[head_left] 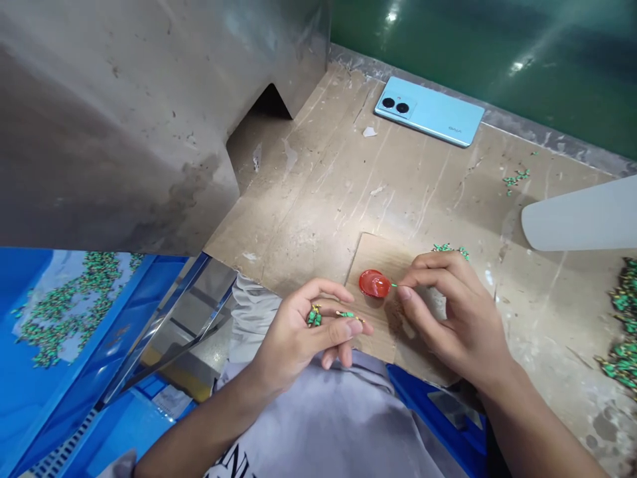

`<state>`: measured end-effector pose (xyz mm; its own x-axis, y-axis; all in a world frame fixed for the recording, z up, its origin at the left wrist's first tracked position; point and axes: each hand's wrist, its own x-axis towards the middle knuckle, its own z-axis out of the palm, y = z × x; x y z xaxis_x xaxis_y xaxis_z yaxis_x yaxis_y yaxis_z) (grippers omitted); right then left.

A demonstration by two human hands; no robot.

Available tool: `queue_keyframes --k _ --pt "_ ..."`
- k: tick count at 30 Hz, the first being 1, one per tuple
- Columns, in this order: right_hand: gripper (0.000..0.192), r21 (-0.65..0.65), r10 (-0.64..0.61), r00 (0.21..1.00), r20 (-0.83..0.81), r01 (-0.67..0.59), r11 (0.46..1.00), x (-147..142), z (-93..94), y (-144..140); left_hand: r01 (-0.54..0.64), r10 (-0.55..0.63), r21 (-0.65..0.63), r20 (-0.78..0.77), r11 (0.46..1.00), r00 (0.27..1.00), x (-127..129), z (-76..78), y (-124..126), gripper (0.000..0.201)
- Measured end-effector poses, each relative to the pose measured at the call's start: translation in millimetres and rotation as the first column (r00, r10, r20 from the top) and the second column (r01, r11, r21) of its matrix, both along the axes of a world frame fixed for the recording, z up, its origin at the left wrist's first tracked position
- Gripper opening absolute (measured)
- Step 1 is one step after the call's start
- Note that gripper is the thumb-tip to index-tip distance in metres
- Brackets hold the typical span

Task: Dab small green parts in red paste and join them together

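Note:
My left hand is palm up and cupped at the table's near edge, holding a few small green and gold parts in its fingers. My right hand pinches one tiny green part between thumb and forefinger, its tip touching a small red cap. The red cap rests on a piece of brown cardboard on the worktable.
A light blue phone lies face down at the back. Green parts lie heaped at the right edge and in a blue bin at left. A grey metal housing fills the upper left. A white object juts in from right.

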<state>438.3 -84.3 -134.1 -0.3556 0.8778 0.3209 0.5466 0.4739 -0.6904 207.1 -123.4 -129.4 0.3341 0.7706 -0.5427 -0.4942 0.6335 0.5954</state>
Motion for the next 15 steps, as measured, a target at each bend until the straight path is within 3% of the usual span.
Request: queue_keyframes --k 4,9,15 --pt "0.013 -0.079 -0.006 0.986 -0.167 -0.007 0.997 0 7.9 -7 0.007 -0.005 0.053 -0.038 0.999 0.999 4 -1.7 -2 0.024" --pt "0.012 -0.161 0.043 0.906 -0.421 -0.121 0.98 -5 17.9 -16 -0.011 0.014 0.103 -0.029 0.995 0.999 11 2.0 -3 0.01" --pt "0.013 -0.384 -0.077 0.856 -0.512 -0.148 0.911 -18 20.3 -21 -0.078 0.074 0.109 0.042 0.991 0.996 18 1.2 0 0.009"
